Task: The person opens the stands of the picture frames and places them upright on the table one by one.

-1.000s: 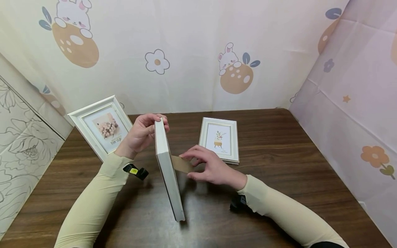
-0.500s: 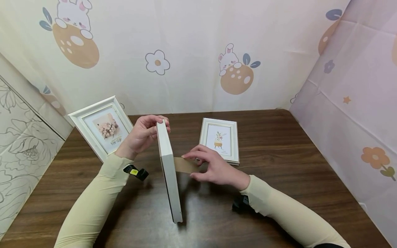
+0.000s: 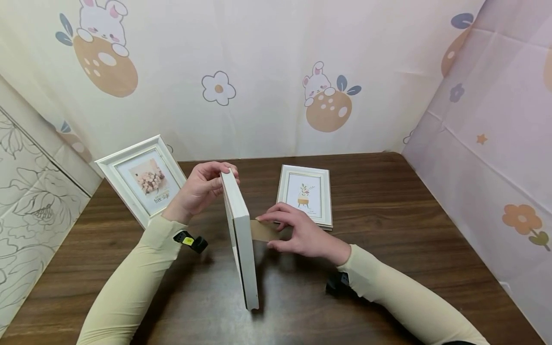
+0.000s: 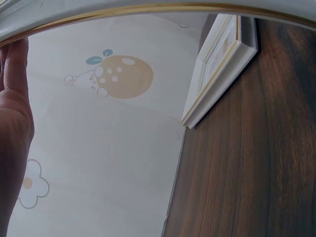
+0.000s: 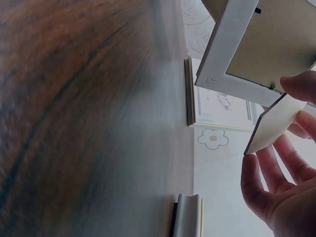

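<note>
A white picture frame stands upright on the table, seen nearly edge-on in the head view. My left hand grips its upper far corner, thumb on the near face. From its back projects a tan stand flap, which my right hand pinches between thumb and fingers. The right wrist view shows the brown backing of the frame and the flap tilted out from it, fingertips on the flap's edges. In the left wrist view, the gold-trimmed front edge crosses the top.
Another white frame with a flower picture stands leaning back at the left, behind my left forearm. A smaller white frame lies face up behind my right hand. The brown table ends at a patterned curtain.
The held frame has shifted slightly right and turned, so a sliver of its front face now shows. Both hands have moved a little right with it, keeping their holds.
</note>
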`<state>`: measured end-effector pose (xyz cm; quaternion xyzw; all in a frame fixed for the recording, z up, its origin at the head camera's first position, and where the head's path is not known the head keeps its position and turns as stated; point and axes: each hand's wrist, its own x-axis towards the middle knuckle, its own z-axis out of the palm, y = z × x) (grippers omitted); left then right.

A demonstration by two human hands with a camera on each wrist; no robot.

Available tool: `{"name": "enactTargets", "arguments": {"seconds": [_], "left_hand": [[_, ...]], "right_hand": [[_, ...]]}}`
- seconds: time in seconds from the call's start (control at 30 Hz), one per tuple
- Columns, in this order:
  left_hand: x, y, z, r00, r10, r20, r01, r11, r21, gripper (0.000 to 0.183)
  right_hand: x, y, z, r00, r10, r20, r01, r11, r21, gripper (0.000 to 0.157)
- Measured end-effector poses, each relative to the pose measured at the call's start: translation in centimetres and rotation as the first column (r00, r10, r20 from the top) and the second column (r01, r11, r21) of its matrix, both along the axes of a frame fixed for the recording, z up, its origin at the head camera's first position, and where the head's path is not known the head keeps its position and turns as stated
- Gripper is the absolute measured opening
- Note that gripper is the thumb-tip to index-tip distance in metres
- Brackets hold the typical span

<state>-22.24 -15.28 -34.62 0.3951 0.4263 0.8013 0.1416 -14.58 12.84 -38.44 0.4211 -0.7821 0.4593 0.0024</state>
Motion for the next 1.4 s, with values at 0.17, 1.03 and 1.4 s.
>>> {"name": "enactTargets", "arguments": {"seconds": [0.17, 1.03, 1.4], "left_hand": [[0.0, 0.2, 0.0, 1.000, 0.028, -0.004, -0.028, 1.000, -0.004, 0.015], [0.5, -0.4, 1.0, 0.984, 0.178, -0.010, -0.177, 0.982, 0.065, 0.019], [0.9, -0.3, 1.5, 0.942, 0.336, -0.015, -0.336, 0.942, 0.005, 0.019]], "right_hand": [[0.0, -0.1, 0.0, 1.000, 0.012, 0.019, -0.012, 1.000, -0.014, 0.053], [-0.6, 3.1, -0.5, 0.994, -0.059, 0.089, 0.057, 0.998, 0.017, 0.041], [-0.8, 5.7, -0.8, 0.985, -0.126, 0.117, 0.121, 0.992, 0.047, 0.032]]}}
